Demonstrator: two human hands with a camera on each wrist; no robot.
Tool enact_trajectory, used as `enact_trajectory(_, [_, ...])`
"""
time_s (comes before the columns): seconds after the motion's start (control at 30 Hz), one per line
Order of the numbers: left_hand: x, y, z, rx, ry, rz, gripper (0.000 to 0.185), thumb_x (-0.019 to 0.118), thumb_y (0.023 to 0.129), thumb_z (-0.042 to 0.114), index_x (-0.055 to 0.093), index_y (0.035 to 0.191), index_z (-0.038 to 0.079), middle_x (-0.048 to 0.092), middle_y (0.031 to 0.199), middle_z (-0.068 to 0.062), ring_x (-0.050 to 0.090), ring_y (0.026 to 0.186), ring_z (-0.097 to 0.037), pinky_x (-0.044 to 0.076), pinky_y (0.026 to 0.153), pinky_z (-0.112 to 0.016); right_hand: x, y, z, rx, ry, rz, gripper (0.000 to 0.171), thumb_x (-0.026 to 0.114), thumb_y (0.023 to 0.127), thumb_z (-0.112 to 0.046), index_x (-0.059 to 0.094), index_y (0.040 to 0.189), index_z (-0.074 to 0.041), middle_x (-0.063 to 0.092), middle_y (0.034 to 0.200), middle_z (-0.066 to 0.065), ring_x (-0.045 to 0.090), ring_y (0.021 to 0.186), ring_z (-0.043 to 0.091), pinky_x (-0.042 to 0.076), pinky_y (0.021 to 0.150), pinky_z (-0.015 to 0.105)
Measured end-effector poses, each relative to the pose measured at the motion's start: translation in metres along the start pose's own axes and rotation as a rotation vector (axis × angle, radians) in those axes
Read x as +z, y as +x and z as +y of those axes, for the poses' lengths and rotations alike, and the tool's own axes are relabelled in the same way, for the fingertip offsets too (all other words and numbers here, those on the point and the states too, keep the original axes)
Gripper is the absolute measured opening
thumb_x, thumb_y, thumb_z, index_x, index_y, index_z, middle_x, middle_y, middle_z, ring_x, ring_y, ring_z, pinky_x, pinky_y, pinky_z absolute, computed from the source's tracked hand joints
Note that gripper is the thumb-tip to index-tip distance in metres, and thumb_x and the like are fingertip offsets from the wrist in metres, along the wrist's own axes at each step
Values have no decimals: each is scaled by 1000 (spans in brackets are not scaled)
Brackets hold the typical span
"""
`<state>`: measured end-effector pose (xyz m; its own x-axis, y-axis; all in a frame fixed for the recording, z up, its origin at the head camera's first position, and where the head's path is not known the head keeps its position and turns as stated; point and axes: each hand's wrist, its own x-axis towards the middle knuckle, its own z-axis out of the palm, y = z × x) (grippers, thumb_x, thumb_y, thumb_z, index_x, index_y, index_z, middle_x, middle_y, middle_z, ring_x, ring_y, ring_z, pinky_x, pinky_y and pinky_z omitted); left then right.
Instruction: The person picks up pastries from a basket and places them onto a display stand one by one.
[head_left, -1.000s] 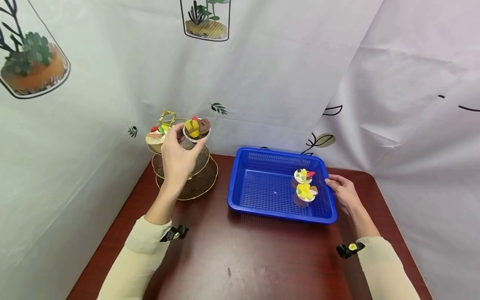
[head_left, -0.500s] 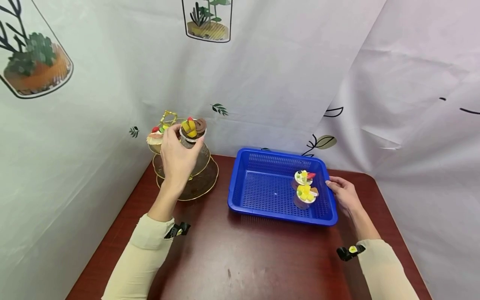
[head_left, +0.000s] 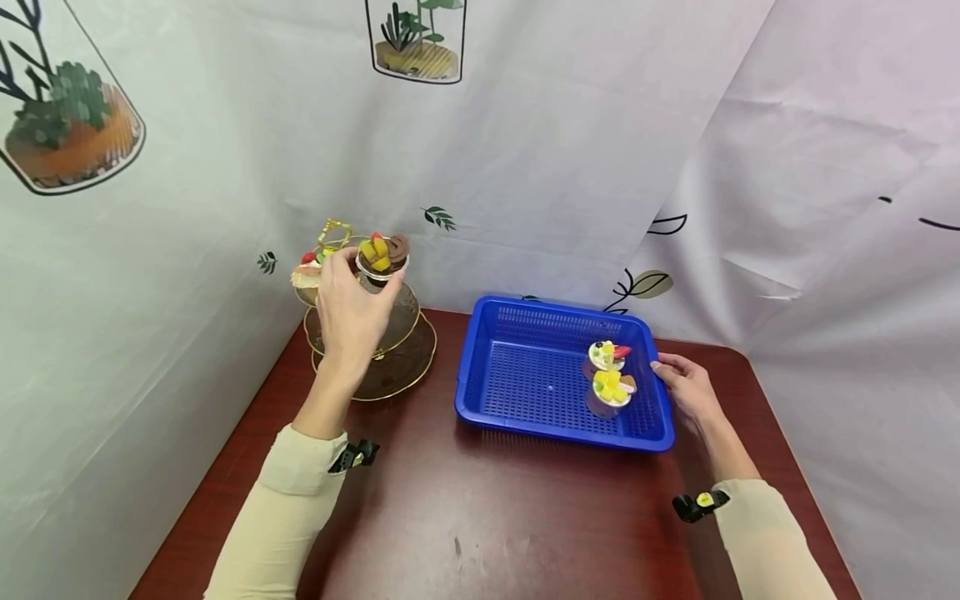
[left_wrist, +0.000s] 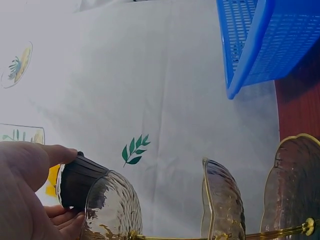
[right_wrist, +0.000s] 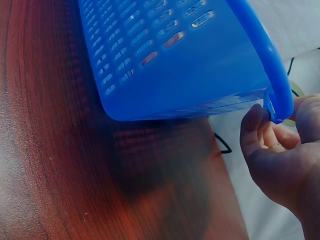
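My left hand (head_left: 347,312) holds a dessert cup (head_left: 384,257) by its sides, thumb on the right and fingers on the left. Chocolate swirl, yellow fruit chunks and a bit of red top the cup. In the left wrist view the dark cup (left_wrist: 80,181) has its base right at the clear, ribbed top plate (left_wrist: 120,205) of a tiered stand (head_left: 397,379). A cream-and-fruit dessert (head_left: 307,275) sits on that top tier, partly behind my hand. My right hand (head_left: 692,390) pinches the right rim of a blue plastic basket (head_left: 468,367), also close up in the right wrist view.
Inside the basket, at its right side, stand two dessert cups, one with yellow cubes (head_left: 611,392) and one with a strawberry piece (head_left: 604,357). The stand's gold handle (head_left: 333,233) rises behind my left hand. A patterned white cloth (head_left: 555,167) backs the reddish-brown table (head_left: 480,517).
My left hand has moved slightly left and the dessert cup has gone left with it, over the stand's top tier. The right hand and the basket stay in place.
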<state>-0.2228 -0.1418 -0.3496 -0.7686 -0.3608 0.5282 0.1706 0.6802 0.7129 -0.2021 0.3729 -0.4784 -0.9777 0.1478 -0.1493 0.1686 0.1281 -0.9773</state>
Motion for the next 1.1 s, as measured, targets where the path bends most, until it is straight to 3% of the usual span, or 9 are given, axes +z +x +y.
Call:
enact_trajectory(0.3, [0,3,-1,-3,21,9,70,82,91,43,57,135,-5,59,127,-24,59,118,-43,47,103,-55,0,1,1,27,12,6,50,59,109,-12,43,149,13,70,91,-11,70,79,4,60,70,22])
enact_trajectory(0.43, [0,1,0,11,31,19,69,83,91,42,58,134,-6,59,126,-24,60,118,-44,47,102,-57,3,-4,-7,40,21,-1,48,58,108,-8,42,147,16,70,90,-10,70,78,6,60,70,23])
enact_trajectory(0.63, [-2,-2,1,60,68,31,66,83,92,38,59,134,-6,60,125,-26,63,110,-50,50,97,-61,6,-11,-18,34,35,-8,47,59,107,-5,43,145,18,71,89,-7,70,77,7,61,69,24])
enact_trajectory(0.93, [-1,-8,2,100,114,58,65,85,91,35,60,133,-8,61,121,-27,63,91,-57,53,83,-65,2,-1,-4,44,45,2,48,59,108,-8,43,147,15,72,90,-10,70,79,6,60,70,22])
enact_trajectory(1.1, [0,-11,3,109,139,56,67,85,91,36,59,135,-8,61,122,-27,63,89,-57,54,81,-64,2,1,-1,45,33,8,49,59,109,-10,43,148,14,71,91,-10,70,79,5,60,70,22])
